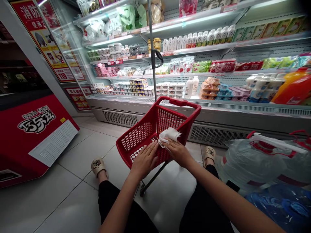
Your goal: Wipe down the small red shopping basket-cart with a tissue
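Observation:
Directly before me stands a red plastic shopping cart [136, 139] with lattice walls, its basket on a wheeled metal frame. My right hand [177, 151] is at the near part of the basket, its fingers closed over a crumpled white cloth [169, 133]. The cloth bunches up beyond the fingertips, and its lower part is hidden by the hand. My left hand [145, 160] lies on the basket's near side with its fingers stretched out, their tips close to the cloth. No object shows in my left hand. The cart's handle [181, 102] is at the far side.
Behind the cart runs a lit refrigerated display [170, 68] with packaged food and bottles; an upright bar with a black handle [156, 59] crosses it. Large water jugs [255, 158] stand at right. A red freezer [36, 139] is at left. My feet straddle the cart on the tiled floor [65, 191].

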### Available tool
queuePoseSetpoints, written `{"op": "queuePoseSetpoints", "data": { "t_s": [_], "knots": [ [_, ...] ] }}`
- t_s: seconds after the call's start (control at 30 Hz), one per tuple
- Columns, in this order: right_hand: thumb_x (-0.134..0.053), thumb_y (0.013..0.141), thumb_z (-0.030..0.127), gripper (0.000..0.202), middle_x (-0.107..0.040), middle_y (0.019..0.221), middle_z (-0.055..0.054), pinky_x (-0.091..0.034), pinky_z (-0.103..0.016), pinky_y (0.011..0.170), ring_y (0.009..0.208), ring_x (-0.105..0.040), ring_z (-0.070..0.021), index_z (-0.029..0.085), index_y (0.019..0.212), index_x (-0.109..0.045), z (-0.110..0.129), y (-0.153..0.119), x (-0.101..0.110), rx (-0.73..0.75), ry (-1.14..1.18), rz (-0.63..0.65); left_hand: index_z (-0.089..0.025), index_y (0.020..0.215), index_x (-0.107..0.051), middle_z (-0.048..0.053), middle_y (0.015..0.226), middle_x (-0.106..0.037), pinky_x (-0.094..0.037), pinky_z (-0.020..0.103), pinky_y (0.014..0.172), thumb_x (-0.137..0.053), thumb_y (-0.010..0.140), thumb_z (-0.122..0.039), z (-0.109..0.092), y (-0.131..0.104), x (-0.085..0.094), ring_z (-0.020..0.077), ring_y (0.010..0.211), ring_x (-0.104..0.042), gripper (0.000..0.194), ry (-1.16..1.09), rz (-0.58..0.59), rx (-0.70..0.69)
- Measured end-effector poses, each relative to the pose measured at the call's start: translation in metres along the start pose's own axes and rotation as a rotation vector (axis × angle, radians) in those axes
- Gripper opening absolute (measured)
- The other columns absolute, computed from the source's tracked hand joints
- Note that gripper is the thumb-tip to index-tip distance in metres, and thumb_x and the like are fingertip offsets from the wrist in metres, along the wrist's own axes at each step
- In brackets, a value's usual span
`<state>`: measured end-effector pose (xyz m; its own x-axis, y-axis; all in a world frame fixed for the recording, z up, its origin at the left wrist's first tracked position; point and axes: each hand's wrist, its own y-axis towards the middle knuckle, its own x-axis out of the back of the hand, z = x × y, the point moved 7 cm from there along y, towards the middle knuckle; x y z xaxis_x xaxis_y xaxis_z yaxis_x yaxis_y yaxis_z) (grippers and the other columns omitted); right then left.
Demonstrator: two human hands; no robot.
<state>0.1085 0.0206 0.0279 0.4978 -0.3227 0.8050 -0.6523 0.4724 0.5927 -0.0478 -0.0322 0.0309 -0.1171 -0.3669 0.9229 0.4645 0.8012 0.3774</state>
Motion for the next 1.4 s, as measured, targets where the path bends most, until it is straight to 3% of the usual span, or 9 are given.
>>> {"op": "queuePoseSetpoints", "data": {
  "t_s": [0.23, 0.37, 0.53, 0.6, 0.73, 0.87, 1.1, 1.27, 1.4],
  "knots": [
    [-0.04, 0.107, 0.021, 0.054, -0.053, 0.156, -0.007, -0.044, -0.048, 0.118, 0.149, -0.043, -0.0257, 0.026, 0.161, -0.037, -0.064, -0.011, 0.028, -0.119, -0.088, -0.036, -0.037, 0.164, -0.022, -0.001, 0.162, -0.045, -0.045, 0.036, 0.116, -0.034, 0.109, -0.028, 0.029, -0.033, 0.01, 0.0169, 0.144, -0.05, 0.057, -0.006, -0.031, 0.105],
    [-0.041, 0.105, 0.017, 0.056, -0.053, 0.156, -0.01, -0.045, -0.047, 0.118, 0.149, -0.043, -0.0257, 0.023, 0.161, -0.037, -0.024, -0.005, 0.009, -0.087, -0.04, -0.028, -0.036, 0.165, -0.021, 0.003, 0.156, -0.053, -0.061, 0.031, 0.093, -0.034, 0.108, -0.025, 0.027, -0.032, 0.006, 0.0197, 0.132, -0.062, 0.059, -0.02, -0.092, 0.239],
    [-0.045, 0.102, 0.011, 0.06, -0.053, 0.156, -0.008, -0.046, -0.043, 0.118, 0.148, -0.044, -0.0223, 0.025, 0.16, -0.038, 0.034, -0.006, -0.016, 0.074, 0.048, 0.012, -0.034, 0.166, -0.017, 0.006, 0.157, -0.052, -0.064, 0.03, 0.075, -0.033, 0.108, -0.026, 0.013, -0.027, -0.003, 0.0226, 0.123, -0.068, 0.061, 0.006, -0.147, 0.309],
    [-0.043, 0.102, 0.008, 0.059, -0.054, 0.155, -0.007, -0.046, -0.042, 0.117, 0.147, -0.046, -0.0214, 0.025, 0.158, -0.041, 0.023, -0.01, -0.012, 0.093, 0.05, 0.014, -0.032, 0.167, -0.014, 0.008, 0.157, -0.052, -0.064, 0.029, 0.072, -0.033, 0.108, -0.026, 0.008, -0.027, -0.005, 0.0227, 0.122, -0.069, 0.062, 0.016, -0.156, 0.322],
    [-0.04, 0.105, 0.016, 0.053, -0.056, 0.153, -0.009, -0.048, -0.046, 0.115, 0.146, -0.046, -0.0244, 0.026, 0.157, -0.044, -0.042, -0.017, 0.011, -0.078, -0.005, -0.044, -0.031, 0.167, -0.008, 0.009, 0.157, -0.052, -0.063, 0.027, 0.069, -0.033, 0.108, -0.026, -0.003, -0.025, -0.006, 0.022, 0.126, -0.066, 0.064, 0.029, -0.162, 0.352],
    [-0.039, 0.108, 0.023, 0.052, -0.054, 0.155, -0.009, -0.046, -0.049, 0.117, 0.148, -0.043, -0.0258, 0.026, 0.16, -0.04, -0.06, -0.02, 0.019, -0.182, -0.02, -0.07, -0.029, 0.167, -0.006, 0.008, 0.159, -0.049, -0.063, 0.028, 0.08, -0.033, 0.108, -0.026, -0.017, -0.018, -0.009, 0.0208, 0.137, -0.058, 0.065, 0.006, -0.167, 0.358],
    [-0.043, 0.104, 0.015, 0.056, -0.052, 0.157, -0.008, -0.044, -0.044, 0.119, 0.15, -0.041, -0.0221, 0.024, 0.159, -0.04, 0.016, -0.021, -0.011, 0.06, 0.106, 0.052, -0.021, 0.167, 0.002, 0.011, 0.167, -0.037, -0.048, 0.038, 0.114, -0.045, 0.106, -0.044, -0.017, -0.014, -0.006, 0.0235, 0.15, -0.043, 0.08, -0.168, -0.079, 0.149],
    [-0.038, 0.107, 0.019, 0.05, -0.053, 0.156, -0.008, -0.045, -0.046, 0.118, 0.15, -0.041, -0.0237, 0.026, 0.157, -0.044, -0.039, -0.017, 0.0, -0.095, 0.078, -0.013, -0.027, 0.167, 0.0, 0.01, 0.166, -0.037, -0.031, 0.047, 0.125, -0.048, 0.103, -0.057, 0.019, -0.035, 0.002, 0.0255, 0.15, -0.042, 0.085, -0.144, 0.04, 0.047],
    [-0.036, 0.11, 0.028, 0.05, -0.048, 0.16, -0.008, -0.039, -0.049, 0.123, 0.154, -0.034, -0.0248, 0.025, 0.159, -0.041, -0.075, -0.011, 0.006, -0.215, 0.075, -0.057, -0.031, 0.166, 0.0, 0.008, 0.164, -0.042, -0.022, 0.053, 0.127, -0.044, 0.104, -0.058, 0.029, -0.041, -0.002, 0.0244, 0.146, -0.048, 0.081, -0.107, 0.069, 0.067]
  ]
}}
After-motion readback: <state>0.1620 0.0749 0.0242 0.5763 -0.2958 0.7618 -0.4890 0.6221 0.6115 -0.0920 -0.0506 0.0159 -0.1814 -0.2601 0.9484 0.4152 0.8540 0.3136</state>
